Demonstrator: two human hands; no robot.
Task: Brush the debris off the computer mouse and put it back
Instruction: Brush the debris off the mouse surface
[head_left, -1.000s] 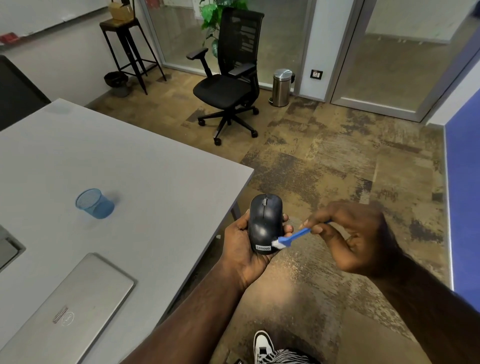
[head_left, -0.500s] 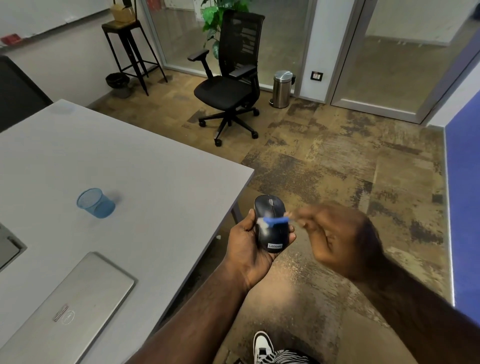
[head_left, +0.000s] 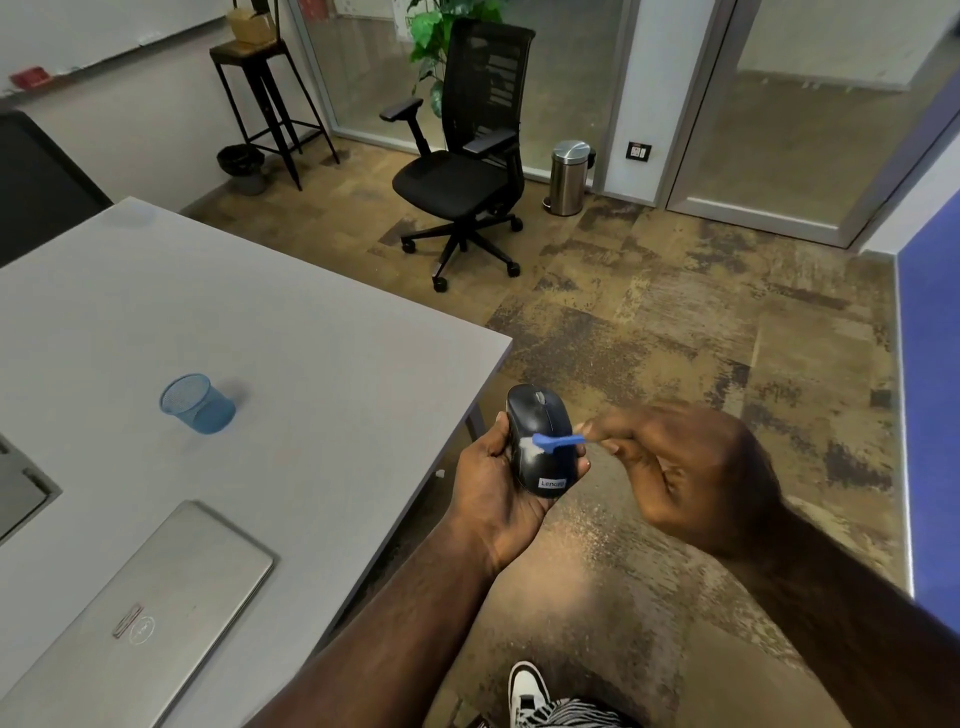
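Note:
A black computer mouse (head_left: 545, 457) with a small label at its near end rests upright in my left hand (head_left: 493, 483), held off the table's right edge above the floor. My right hand (head_left: 675, 467) pinches the handle of a small blue brush (head_left: 558, 442) with white bristles. The bristles lie across the mouse's left side, about halfway along its back.
The grey table (head_left: 260, 364) carries a blue mesh cup (head_left: 197, 404) and a closed silver laptop (head_left: 140, 618). A black office chair (head_left: 462, 171), a steel bin (head_left: 569, 177) and a stool (head_left: 265, 98) stand on the carpet beyond. My shoe (head_left: 530, 691) shows below.
The brush has moved from the mouse's near right end up to the middle of its back, with the bristles now toward the left side. The mouse stays in my left hand.

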